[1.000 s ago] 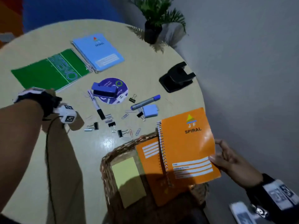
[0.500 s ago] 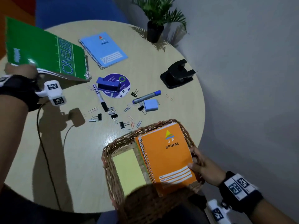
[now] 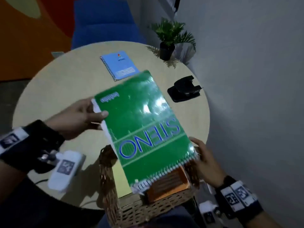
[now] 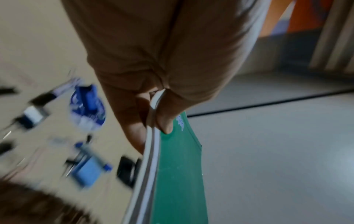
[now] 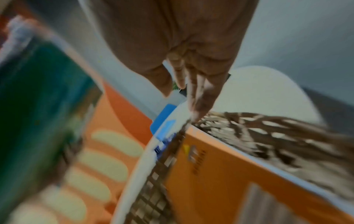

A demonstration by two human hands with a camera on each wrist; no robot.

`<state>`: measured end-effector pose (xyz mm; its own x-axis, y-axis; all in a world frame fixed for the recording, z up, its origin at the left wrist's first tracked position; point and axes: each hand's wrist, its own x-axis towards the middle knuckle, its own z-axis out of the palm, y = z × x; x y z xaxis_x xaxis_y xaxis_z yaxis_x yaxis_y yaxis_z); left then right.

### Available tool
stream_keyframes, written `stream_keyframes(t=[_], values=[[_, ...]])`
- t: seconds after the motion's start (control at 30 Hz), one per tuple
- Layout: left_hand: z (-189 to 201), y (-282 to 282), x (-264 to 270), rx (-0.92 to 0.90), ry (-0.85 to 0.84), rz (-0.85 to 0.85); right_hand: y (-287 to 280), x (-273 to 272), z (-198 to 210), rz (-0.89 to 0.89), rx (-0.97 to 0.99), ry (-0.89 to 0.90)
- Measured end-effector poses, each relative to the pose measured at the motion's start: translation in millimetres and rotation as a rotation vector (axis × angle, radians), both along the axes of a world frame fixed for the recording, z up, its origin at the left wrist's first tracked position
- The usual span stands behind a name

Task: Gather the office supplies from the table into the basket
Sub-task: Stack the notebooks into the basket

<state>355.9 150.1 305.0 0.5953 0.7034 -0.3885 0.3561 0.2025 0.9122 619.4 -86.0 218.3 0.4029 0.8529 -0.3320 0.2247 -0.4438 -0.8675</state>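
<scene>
My left hand [image 3: 92, 112] pinches the far corner of the green STENO notebook [image 3: 141, 127], thumb on the cover, fingers beneath [image 4: 162, 121]. The notebook hangs tilted over the wicker basket [image 3: 148, 209], its spiral edge lowest and over the basket. An orange spiral notebook [image 3: 171, 185] lies in the basket under it. My right hand [image 3: 202, 155] is at the basket's right rim with fingers straight [image 5: 199, 97], beside the green notebook's near corner. A blue spiral notebook [image 3: 120, 65] lies on the round table [image 3: 65, 83] at the back. The small supplies on the table show blurred in the left wrist view [image 4: 86, 169].
A black hole punch [image 3: 184, 91] sits at the table's right edge. A potted plant [image 3: 169, 38] stands at the back right by the grey wall. A blue chair [image 3: 105, 28] is behind the table.
My left hand carried the green notebook from the far left across the table to over the basket. My right hand let the orange notebook settle in the basket and stays at its rim.
</scene>
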Motion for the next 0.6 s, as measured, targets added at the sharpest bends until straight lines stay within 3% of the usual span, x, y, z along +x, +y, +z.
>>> stream_keyframes(t=[0.07, 0.13, 0.27, 0.33, 0.47, 0.6], values=[[-17, -27, 23, -0.123, 0.014, -0.165, 8, 17, 19, -0.096, 0.035, 0.402], [-36, -47, 43, -0.188, 0.094, -0.17, 14, 30, 23, -0.014, -0.079, 0.441], [-69, -71, 66, -0.207, 0.258, -0.214, 21, 36, -2, 0.389, -0.252, -0.074], [-88, -70, 67, -0.079, 0.409, -0.213, 26, 36, -19, 0.467, -0.292, -0.38], [-100, -86, 67, 0.172, 0.521, -0.131, 31, 28, -30, 0.452, -0.349, -0.586], [-99, -113, 62, 0.439, 0.593, -0.323, 35, 25, -35, 0.453, -0.326, -0.768]])
